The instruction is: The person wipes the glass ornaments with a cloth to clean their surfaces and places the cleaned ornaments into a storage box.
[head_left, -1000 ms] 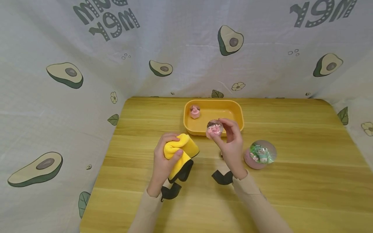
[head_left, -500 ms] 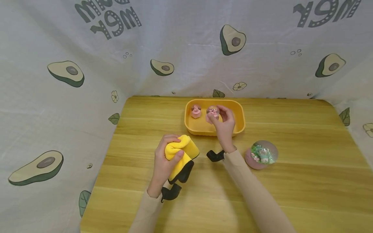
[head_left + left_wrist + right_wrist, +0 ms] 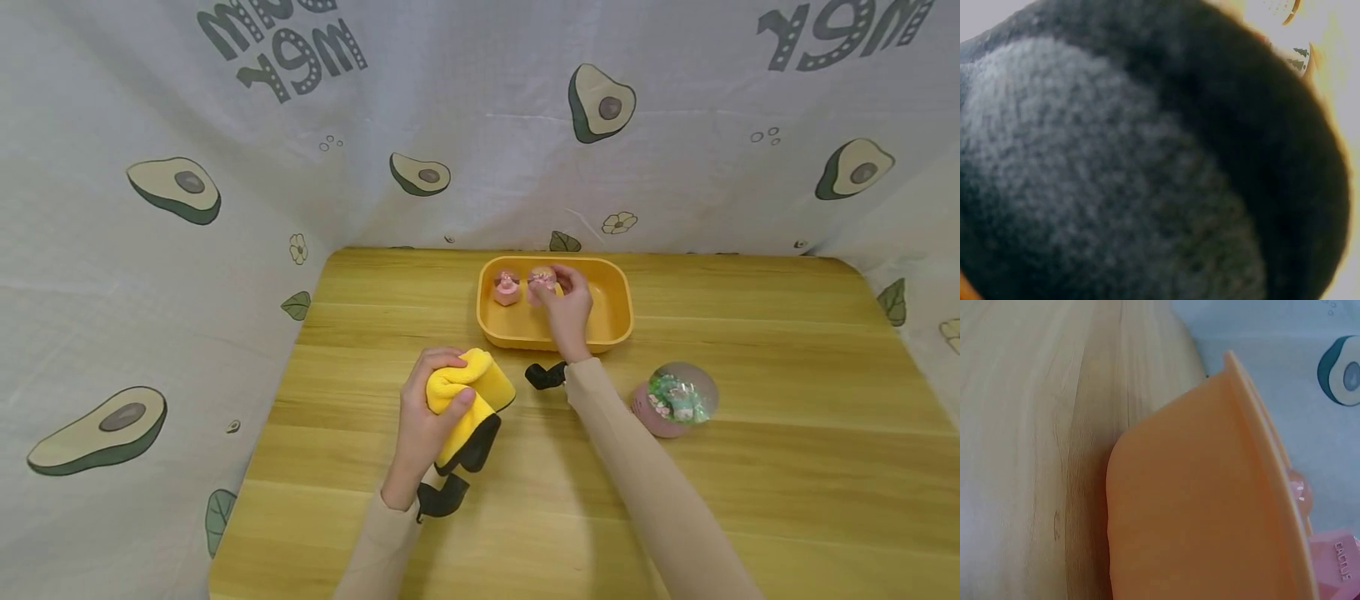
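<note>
While one small pink globe (image 3: 506,287) is seated in the left end of the yellow tray (image 3: 525,341) at the upper centre of the frame, a second small globe (image 3: 541,285) is pinched by the right hand (image 3: 572,307) just beside it, inside the rim. Whether its base is borne by the tray floor cannot be told; its placing is judged nearly complete, with release not yet made. A larger globe (image 3: 678,398), right of centre, is left outside the tray on the wooden table (image 3: 795,392), untouched by either hand. Left of centre, a folded yellow-and-black cloth (image 3: 489,381) is gripped by the left hand (image 3: 420,417), apart from the tray. Three globes are counted, two small and one larger, along with one tray, one cloth and one table.
</note>
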`<state>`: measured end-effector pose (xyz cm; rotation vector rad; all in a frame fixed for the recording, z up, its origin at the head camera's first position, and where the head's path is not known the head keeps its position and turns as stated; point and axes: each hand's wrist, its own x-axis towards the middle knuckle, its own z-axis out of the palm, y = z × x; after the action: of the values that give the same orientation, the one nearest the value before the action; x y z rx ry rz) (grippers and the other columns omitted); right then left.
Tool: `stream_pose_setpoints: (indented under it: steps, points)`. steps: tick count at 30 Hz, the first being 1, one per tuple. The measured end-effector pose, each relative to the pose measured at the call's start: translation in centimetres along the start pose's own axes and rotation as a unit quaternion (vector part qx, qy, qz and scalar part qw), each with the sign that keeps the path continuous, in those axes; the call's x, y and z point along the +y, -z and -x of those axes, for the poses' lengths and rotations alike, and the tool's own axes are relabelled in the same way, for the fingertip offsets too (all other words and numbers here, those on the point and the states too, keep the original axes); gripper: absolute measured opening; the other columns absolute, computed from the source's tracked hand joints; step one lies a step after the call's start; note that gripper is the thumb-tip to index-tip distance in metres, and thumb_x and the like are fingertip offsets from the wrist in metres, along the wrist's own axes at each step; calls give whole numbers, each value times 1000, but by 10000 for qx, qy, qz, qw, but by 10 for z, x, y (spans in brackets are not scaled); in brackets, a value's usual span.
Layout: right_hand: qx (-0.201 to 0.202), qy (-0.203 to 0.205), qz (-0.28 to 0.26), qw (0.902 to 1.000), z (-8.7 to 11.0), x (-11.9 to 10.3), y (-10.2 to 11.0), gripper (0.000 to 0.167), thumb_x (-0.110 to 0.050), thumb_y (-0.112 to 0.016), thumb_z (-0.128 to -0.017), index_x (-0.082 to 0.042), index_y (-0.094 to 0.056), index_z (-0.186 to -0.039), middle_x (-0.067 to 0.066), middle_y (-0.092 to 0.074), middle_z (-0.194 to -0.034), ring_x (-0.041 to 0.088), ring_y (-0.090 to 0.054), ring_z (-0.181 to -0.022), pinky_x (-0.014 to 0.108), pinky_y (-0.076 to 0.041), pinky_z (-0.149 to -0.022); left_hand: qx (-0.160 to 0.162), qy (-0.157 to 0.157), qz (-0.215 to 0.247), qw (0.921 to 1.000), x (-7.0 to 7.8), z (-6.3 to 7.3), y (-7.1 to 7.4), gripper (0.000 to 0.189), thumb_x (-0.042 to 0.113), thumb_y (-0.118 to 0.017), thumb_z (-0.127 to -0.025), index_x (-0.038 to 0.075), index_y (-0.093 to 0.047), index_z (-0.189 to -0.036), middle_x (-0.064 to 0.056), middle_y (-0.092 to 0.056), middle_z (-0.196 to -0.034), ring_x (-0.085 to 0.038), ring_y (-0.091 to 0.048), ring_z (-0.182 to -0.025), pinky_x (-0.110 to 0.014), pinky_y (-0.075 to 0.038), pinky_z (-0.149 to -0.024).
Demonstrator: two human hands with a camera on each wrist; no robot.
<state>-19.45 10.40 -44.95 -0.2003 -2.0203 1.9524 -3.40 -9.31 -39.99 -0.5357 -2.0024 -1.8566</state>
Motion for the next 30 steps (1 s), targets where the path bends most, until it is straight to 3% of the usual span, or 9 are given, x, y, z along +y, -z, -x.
stream_pose_setpoints:
  steps: [8,15,23,30]
  points:
    - [111,-148,380,9991,-13,8,-3,43,-5,-74,-82,6,-56,-120,19,-56,-117,27,-53,-107,32,-42,-95,-10,-9,-14,10000,0,1,-1,43,42,-65,-89,3,-58,-107,-11,-58,-111,-29,-56,-103,-33,-49,-86]
    - [115,-475,603,9970,-21,13,-5,43,-5,-74,-83,5,-57,-120,18,-57,-117,25,-54,-106,28,-46,-89,10,139,-51,9999,3,1,-3,43,39,-67,-89,0,-58,-106,-16,-58,-112,-27,-55,-104,-31,-47,-87]
    - [-38,-831,920,9923,-28,14,-6,41,-1,-72,-83,4,-57,-121,19,-58,-119,27,-56,-109,30,-46,-93,11,54,-95,9999,31,-5,-5,39,30,-65,-91,-6,-55,-102,-21,-57,-107,-27,-56,-100,-29,-47,-86]
    - [-161,-934,1060,9898,-33,15,-7,40,5,-71,-81,7,-58,-119,21,-59,-119,29,-58,-109,34,-46,-93,-6,80,-50,10000,2,0,-4,41,38,-66,-89,1,-58,-106,-13,-58,-111,-26,-56,-103,-31,-48,-86]
